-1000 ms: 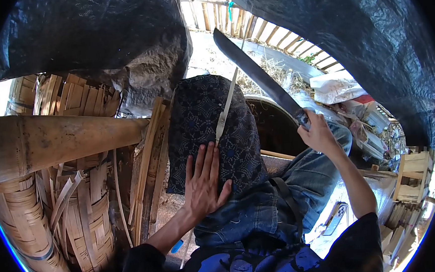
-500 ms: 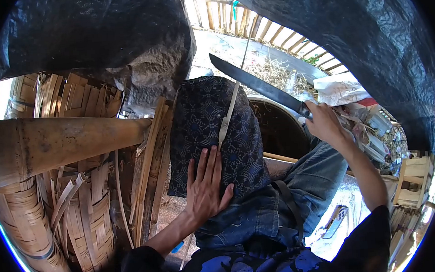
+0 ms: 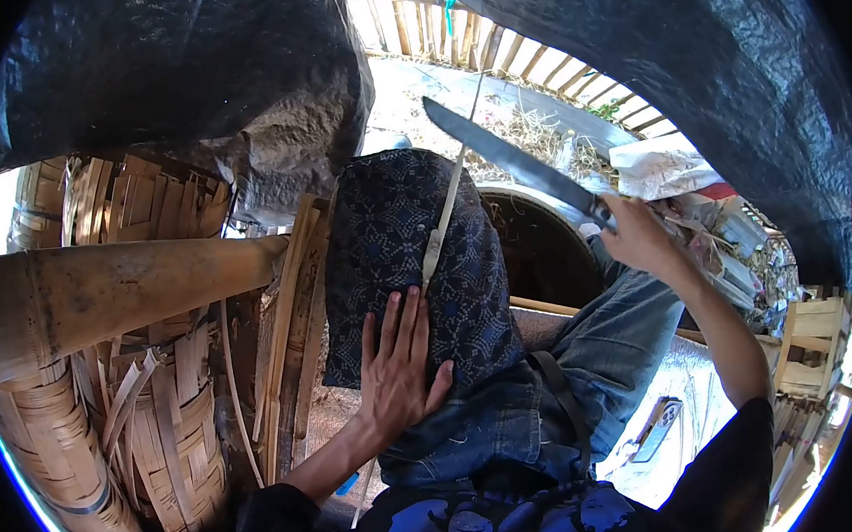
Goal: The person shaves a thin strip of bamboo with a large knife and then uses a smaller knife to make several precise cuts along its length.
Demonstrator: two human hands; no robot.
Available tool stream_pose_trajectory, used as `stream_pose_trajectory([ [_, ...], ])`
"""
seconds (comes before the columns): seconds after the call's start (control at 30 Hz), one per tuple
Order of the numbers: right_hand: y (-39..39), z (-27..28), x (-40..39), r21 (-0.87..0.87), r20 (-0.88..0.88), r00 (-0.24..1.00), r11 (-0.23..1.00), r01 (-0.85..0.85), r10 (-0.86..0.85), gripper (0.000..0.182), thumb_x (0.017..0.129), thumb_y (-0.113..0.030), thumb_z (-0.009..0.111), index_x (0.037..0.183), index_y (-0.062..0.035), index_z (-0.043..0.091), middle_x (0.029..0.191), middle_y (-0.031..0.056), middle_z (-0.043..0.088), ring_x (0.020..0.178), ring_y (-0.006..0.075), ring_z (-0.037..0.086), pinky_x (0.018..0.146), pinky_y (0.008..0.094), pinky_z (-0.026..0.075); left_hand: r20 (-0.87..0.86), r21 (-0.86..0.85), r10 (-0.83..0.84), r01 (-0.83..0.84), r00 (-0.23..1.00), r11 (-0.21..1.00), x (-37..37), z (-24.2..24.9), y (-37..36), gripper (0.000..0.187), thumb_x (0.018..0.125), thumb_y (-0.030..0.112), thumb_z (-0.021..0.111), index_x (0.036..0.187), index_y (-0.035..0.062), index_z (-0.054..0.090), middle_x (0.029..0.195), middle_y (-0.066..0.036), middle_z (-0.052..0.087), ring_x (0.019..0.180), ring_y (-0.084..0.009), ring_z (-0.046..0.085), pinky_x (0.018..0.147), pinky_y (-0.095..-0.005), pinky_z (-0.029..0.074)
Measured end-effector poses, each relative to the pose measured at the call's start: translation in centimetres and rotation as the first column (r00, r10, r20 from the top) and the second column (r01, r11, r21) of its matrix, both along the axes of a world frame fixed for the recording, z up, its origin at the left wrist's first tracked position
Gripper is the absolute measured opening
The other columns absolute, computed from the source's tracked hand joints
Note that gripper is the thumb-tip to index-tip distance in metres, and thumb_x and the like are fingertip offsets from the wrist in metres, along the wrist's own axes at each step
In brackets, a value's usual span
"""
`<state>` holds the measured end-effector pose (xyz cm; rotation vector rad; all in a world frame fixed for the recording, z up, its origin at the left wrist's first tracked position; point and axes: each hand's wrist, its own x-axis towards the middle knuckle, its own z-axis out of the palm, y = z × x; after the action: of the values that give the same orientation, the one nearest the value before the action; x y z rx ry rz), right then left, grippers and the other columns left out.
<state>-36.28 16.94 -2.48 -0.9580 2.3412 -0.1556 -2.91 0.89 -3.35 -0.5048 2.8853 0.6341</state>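
Note:
My left hand [image 3: 396, 375] lies flat, fingers stretched, on a dark patterned cloth [image 3: 374, 220] spread over my thigh. Under its fingertips is the near end of a long, thin bamboo strip [image 3: 453, 188], which runs forward over the knee and beyond. In my right hand [image 3: 634, 239] is the handle of a machete [image 3: 512, 156], held out to the right of the cloth. Its long dark blade points forward and left, slightly blurred, and its front part overlaps the line of the strip in this view.
On the left, a thick bamboo pole [image 3: 125, 289] juts in before woven bamboo baskets [image 3: 56, 435]. A dark round container [image 3: 542, 249] stands beyond my right knee. Dark tarpaulin [image 3: 170, 67] hangs overhead. A phone [image 3: 658, 427] lies at lower right, near a small wooden frame [image 3: 809, 345].
The machete has shifted slightly to the right and up with my right hand. My left hand stays flat on the cloth. The whole view has turned a little.

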Motion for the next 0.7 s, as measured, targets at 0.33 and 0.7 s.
stream_pose_trajectory([
  [0.33, 2.8, 1.2, -0.9, -0.049, -0.159, 0.98, 0.991, -0.125, 0.116, 0.043, 0.076, -0.01, 0.066, 0.113, 0.0057, 0.053, 0.091, 0.0318, 0.06, 0.088, 0.0463, 0.06, 0.08, 0.0484, 0.049, 0.019, 0.009, -0.011, 0.011, 1.0, 1.0, 0.0, 0.1, 0.0, 0.075, 0.091, 0.044, 0.038, 0.142, -0.0102, 0.026, 0.152, -0.023, 0.022, 0.143, -0.0387, 0.014, 0.111, -0.0577, 0.015],
  [0.7, 1.3, 2.3, 1.9, 0.001, -0.052, 0.959, 0.961, -0.278, 0.277, 0.039, 0.073, -0.007, 0.063, 0.111, 0.0021, 0.059, 0.087, 0.029, 0.064, 0.088, 0.0436, 0.063, 0.081, 0.0465, 0.051, 0.0, 0.019, 0.002, -0.002, 1.0, 1.0, 0.0, 0.1, -0.1, 0.074, 0.09, 0.042, 0.041, 0.141, -0.0105, 0.029, 0.152, -0.023, 0.022, 0.143, -0.0393, 0.015, 0.111, -0.0577, 0.015],
])
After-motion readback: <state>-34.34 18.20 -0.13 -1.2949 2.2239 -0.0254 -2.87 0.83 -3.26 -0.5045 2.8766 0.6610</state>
